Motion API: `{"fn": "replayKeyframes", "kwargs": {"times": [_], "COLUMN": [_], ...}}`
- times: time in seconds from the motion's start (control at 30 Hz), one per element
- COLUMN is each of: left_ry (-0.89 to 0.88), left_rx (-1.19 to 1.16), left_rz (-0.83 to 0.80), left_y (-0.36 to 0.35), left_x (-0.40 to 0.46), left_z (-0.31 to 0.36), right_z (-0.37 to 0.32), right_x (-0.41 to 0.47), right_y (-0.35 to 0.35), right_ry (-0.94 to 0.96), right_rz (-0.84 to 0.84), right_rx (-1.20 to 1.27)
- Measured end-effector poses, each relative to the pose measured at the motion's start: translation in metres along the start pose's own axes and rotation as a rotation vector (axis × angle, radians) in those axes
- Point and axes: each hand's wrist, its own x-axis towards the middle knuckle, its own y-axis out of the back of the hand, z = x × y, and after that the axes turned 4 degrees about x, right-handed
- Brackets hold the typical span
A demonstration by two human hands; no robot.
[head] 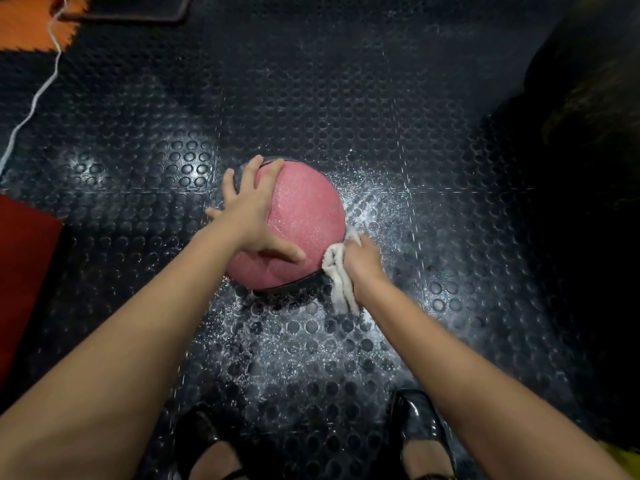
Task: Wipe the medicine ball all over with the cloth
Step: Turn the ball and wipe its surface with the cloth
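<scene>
A pink medicine ball [304,216] with dark seams sits on the black studded rubber floor [346,98] in the middle of the view. My left hand [251,209] lies flat on its left and top side, fingers spread and thumb stretched toward me. My right hand [363,261] grips a bunched white cloth [337,271] and presses it against the ball's lower right side. A tail of the cloth hangs down beside my wrist.
White specks cover the floor around and in front of the ball. My black shoes [419,431] stand at the bottom. A red pad [20,271] lies at the left, an orange mat [31,22] and white cord [34,95] at upper left, a large dark object [585,116] at right.
</scene>
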Motion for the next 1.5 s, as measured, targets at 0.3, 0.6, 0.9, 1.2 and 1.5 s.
{"fn": "replayKeyframes", "kwargs": {"times": [0.3,0.6,0.9,1.2,1.5], "left_ry": [0.010,0.004,-0.004,-0.097,-0.254], "left_rx": [-0.007,-0.038,-0.097,-0.012,0.082], "left_rz": [0.009,0.070,0.059,0.044,-0.015], "left_y": [-0.004,-0.009,-0.004,-0.010,-0.001], "left_x": [-0.005,-0.005,-0.002,-0.008,0.008], "left_z": [-0.003,-0.004,-0.014,-0.014,-0.010], "right_z": [-0.062,0.001,-0.014,-0.046,0.000], "right_x": [0.046,0.057,0.025,0.063,0.039], "right_y": [0.005,0.013,-0.001,0.017,0.039], "right_ry": [0.527,-0.148,0.382,0.066,0.129], "right_rz": [-0.135,-0.154,0.033,-0.249,0.021], "right_rx": [-0.425,0.009,-0.241,-0.189,-0.281]}}
